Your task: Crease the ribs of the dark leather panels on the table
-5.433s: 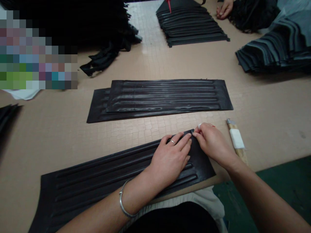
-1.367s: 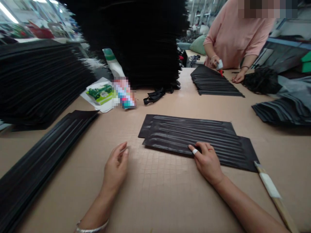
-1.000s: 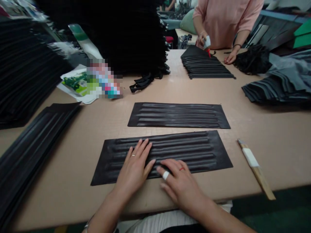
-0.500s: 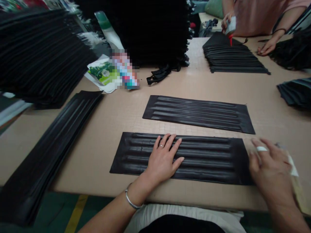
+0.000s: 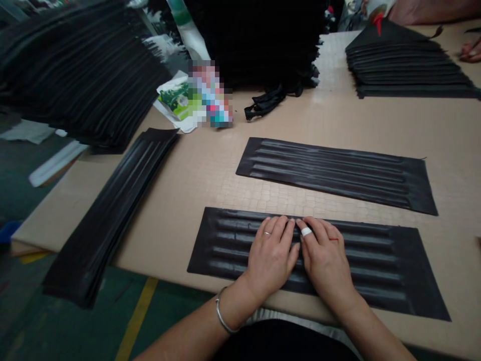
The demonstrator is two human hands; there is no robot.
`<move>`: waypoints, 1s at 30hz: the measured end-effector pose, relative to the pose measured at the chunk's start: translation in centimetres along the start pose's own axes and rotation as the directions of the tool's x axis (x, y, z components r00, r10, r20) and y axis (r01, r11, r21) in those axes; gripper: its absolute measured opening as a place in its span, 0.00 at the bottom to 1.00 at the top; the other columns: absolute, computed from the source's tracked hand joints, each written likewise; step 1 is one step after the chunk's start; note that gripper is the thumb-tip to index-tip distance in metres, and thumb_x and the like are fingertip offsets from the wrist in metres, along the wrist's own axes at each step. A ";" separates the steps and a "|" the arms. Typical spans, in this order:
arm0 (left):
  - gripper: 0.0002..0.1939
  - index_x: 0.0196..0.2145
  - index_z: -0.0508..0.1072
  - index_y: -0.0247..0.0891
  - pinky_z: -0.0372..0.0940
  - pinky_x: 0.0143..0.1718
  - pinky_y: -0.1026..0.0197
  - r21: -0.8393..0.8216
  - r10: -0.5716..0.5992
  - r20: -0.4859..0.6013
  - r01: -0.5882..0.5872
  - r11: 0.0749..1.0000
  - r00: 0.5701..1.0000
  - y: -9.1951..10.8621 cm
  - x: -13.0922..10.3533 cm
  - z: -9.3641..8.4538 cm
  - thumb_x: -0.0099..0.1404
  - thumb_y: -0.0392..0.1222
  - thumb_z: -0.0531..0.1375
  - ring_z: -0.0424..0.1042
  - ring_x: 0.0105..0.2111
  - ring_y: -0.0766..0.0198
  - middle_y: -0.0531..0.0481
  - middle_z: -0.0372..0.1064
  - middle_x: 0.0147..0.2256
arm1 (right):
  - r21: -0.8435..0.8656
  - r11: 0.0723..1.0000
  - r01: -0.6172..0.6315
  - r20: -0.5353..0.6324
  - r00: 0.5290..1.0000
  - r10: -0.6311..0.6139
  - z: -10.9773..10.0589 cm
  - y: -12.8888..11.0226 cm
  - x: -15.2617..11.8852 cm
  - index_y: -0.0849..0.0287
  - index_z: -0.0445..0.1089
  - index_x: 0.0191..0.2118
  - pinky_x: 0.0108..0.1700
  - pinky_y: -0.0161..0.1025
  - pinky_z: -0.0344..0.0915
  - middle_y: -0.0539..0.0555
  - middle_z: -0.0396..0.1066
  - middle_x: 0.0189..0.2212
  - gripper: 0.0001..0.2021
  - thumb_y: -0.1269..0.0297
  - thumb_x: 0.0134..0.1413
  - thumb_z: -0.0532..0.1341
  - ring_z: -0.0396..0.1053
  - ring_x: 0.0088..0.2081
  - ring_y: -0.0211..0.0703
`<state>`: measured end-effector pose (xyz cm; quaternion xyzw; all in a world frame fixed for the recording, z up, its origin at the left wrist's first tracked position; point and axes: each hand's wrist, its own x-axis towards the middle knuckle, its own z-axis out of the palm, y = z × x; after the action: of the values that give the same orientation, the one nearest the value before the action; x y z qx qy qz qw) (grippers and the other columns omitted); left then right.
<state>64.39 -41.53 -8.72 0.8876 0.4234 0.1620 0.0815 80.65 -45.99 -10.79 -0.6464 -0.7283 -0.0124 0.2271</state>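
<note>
In front of me a dark ribbed panel (image 5: 376,260), leather-like with raised lengthwise ridges, lies flat near the table's front edge. My left hand (image 5: 272,250) rests on its middle with the fingers stretched out, a ring on one finger. Right beside it, my right hand (image 5: 323,250) lies on the same panel, fingers extended, with white tape round one finger. Both palms face down and hold nothing. Just beyond, a second ribbed panel (image 5: 334,173) of the same kind lies on the table.
At left a stack of long dark panels (image 5: 112,215) overhangs the table edge. Tall black piles (image 5: 75,75) stand behind it. A green-and-white packet (image 5: 180,103) and black straps (image 5: 265,103) lie farther back. Across the table, another person's hand (image 5: 471,50) is near layered black pieces (image 5: 409,67).
My right hand has come from beyond the panel's right end to its middle, beside my left hand. The pale tool near it is out of view. The camera view has shifted.
</note>
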 end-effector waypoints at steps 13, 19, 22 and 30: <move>0.17 0.55 0.73 0.33 0.68 0.56 0.51 0.031 0.067 -0.001 -0.067 0.997 0.998 -1.7 1.1 -1.0 0.73 0.41 0.54 0.71 0.53 0.53 0.41 0.74 0.53 | -0.008 1.000 0.019 0.009 1.000 -0.019 0.3 0.3 1.3 0.62 0.70 0.52 0.51 0.52 0.65 0.63 0.72 0.51 0.11 0.69 0.67 0.56 0.66 0.51 0.57; 0.17 0.55 0.73 0.31 0.68 0.58 0.50 0.071 0.072 -0.047 -0.069 0.995 0.996 -3.2 0.2 -1.4 0.73 0.40 0.56 0.71 0.53 0.53 0.41 0.75 0.53 | 0.019 0.999 0.044 -0.004 0.999 -0.044 1.3 -1.7 2.1 0.63 0.70 0.53 0.52 0.54 0.65 0.63 0.71 0.51 0.13 0.71 0.67 0.55 0.65 0.50 0.58; 0.16 0.54 0.73 0.31 0.69 0.59 0.49 0.064 0.054 -0.056 -0.050 0.997 0.997 -4.4 -0.5 -1.5 0.73 0.39 0.56 0.71 0.54 0.53 0.40 0.75 0.53 | 0.079 0.995 0.067 0.030 0.997 -0.070 2.1 -3.4 2.9 0.62 0.69 0.54 0.52 0.53 0.65 0.63 0.71 0.52 0.14 0.73 0.67 0.53 0.64 0.52 0.58; 0.16 0.55 0.73 0.34 0.70 0.59 0.46 0.139 -0.048 -0.079 0.059 0.989 0.996 -11.0 -3.5 -4.2 0.72 0.35 0.56 0.71 0.55 0.51 0.39 0.74 0.53 | 0.063 0.998 0.019 0.034 0.999 -0.021 1.2 -1.3 2.3 0.61 0.68 0.55 0.52 0.54 0.65 0.63 0.70 0.51 0.13 0.70 0.68 0.56 0.65 0.51 0.57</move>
<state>52.82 -37.31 -8.72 0.8727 0.4603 0.1626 0.0071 78.93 -43.67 -10.70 -0.6317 -0.7386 0.0192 0.2345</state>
